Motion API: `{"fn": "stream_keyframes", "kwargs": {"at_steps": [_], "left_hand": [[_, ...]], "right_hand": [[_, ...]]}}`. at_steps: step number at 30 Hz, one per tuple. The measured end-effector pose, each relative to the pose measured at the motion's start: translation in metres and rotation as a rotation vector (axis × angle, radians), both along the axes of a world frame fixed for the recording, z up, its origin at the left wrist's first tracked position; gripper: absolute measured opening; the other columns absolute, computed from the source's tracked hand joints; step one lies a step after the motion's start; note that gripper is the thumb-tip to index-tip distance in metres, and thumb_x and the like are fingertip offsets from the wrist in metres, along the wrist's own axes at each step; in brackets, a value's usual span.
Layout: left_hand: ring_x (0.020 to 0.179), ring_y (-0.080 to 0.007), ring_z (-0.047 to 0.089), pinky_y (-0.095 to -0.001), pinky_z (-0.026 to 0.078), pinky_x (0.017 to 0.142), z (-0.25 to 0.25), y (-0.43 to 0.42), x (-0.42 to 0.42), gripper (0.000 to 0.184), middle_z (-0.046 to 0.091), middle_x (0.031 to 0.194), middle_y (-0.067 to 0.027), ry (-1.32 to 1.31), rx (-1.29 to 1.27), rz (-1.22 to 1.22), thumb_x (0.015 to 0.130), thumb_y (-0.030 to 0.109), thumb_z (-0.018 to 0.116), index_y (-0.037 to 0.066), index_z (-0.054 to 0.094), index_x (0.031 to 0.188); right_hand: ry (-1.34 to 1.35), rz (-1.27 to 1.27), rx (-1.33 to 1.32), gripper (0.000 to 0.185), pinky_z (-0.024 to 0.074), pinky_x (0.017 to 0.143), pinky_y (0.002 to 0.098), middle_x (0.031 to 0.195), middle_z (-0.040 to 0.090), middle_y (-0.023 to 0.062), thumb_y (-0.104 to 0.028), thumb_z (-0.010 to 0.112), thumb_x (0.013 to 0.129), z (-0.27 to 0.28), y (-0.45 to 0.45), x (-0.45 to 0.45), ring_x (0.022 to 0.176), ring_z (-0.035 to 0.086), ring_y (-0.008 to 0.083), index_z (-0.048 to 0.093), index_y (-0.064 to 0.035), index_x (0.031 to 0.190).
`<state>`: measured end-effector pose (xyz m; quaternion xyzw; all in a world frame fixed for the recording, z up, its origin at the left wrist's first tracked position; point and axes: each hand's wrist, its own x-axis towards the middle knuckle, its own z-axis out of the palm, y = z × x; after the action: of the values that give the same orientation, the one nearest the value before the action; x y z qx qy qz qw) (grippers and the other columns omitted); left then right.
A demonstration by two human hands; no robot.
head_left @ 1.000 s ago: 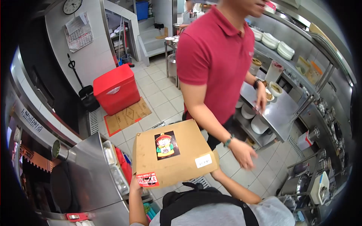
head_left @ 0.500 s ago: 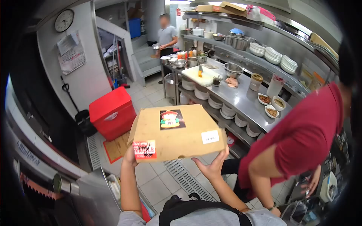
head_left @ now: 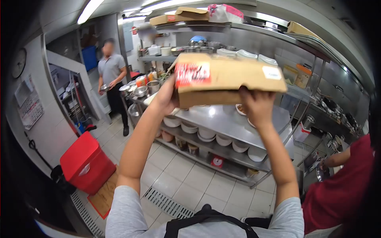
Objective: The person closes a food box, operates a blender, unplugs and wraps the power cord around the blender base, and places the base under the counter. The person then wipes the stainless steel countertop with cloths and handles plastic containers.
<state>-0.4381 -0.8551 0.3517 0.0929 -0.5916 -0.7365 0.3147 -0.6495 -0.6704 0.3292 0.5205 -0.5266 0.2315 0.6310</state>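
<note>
A brown cardboard box, with a red-and-white label on its left and a white sticker on its right, is raised at arm's length. My left hand grips its left end near the red label. On the front edge, right of the middle, my right hand is closed, its fingertips partly hidden at the lid flap. The box blocks part of the steel counter and of the upper shelf behind it.
White bowls fill the counter's lower shelf. Flat boxes lie on the top rack. A red bin stands left. One person holds a metal bowl at the far left; another in a red shirt is close on my right.
The box has been lifted higher, toward the counter and shelves, and its front side now shows. My right hand has moved onto its front edge. The view has swung right.
</note>
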Motion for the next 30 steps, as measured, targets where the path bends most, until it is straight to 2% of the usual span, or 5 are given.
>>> {"fn": "stream_keyframes", "kwargs": {"at_steps": [6,12,18,26,30], "left_hand": [[0.103,-0.0261,0.058,-0.0378,0.054,0.075,0.074,-0.046,-0.133,0.081,0.050,0.121,-0.0224,0.163,-0.235,-0.122,0.086,0.066,0.033,0.003,0.029,0.136],[0.096,-0.0162,0.060,-0.0307,0.048,0.085,-0.004,-0.065,-0.159,0.043,0.059,0.111,-0.0073,0.175,-0.517,-0.685,0.084,0.017,0.064,0.005,0.049,0.123],[0.094,-0.0269,0.061,-0.0357,0.045,0.092,-0.060,-0.110,-0.185,0.048,0.061,0.109,-0.0124,0.250,-1.046,-1.082,0.083,0.021,0.065,0.005,0.050,0.126],[0.095,-0.0283,0.060,-0.0347,0.049,0.080,-0.036,-0.173,-0.259,0.043,0.061,0.114,-0.0135,0.257,-0.981,-1.163,0.080,0.012,0.067,-0.002,0.054,0.119],[0.094,-0.0294,0.061,-0.0352,0.049,0.079,-0.034,-0.161,-0.297,0.042,0.062,0.112,-0.0148,0.333,-0.942,-1.335,0.079,0.012,0.068,-0.004,0.056,0.116]], "right_hand": [[0.076,-0.244,-0.004,0.060,0.0350,0.088,0.0491,0.086,0.055,0.0035,-0.015,0.070,0.065,0.141,-0.008,-0.121,0.086,0.054,0.0254,0.053,-0.0282,0.121],[0.223,-0.517,-0.102,0.065,0.0382,0.083,0.0512,0.091,0.057,0.0026,-0.020,0.073,0.066,0.233,-0.048,-0.243,0.089,0.056,0.0251,0.047,-0.0283,0.125],[0.039,-0.739,-0.027,0.066,0.0387,0.079,0.0506,0.099,0.056,0.0043,-0.026,0.072,0.070,0.251,-0.111,-0.336,0.095,0.054,0.0258,0.043,-0.0249,0.129],[0.026,-0.796,-0.033,0.077,0.0321,0.093,0.0546,0.115,0.050,0.0094,-0.028,0.072,0.070,0.250,-0.181,-0.413,0.111,0.045,0.0293,0.032,-0.0197,0.135],[-0.089,-0.930,-0.062,0.095,0.0125,0.106,0.0587,0.133,0.036,0.0194,-0.041,0.072,0.067,0.243,-0.178,-0.407,0.127,0.030,0.0344,0.023,-0.0071,0.141]]}}
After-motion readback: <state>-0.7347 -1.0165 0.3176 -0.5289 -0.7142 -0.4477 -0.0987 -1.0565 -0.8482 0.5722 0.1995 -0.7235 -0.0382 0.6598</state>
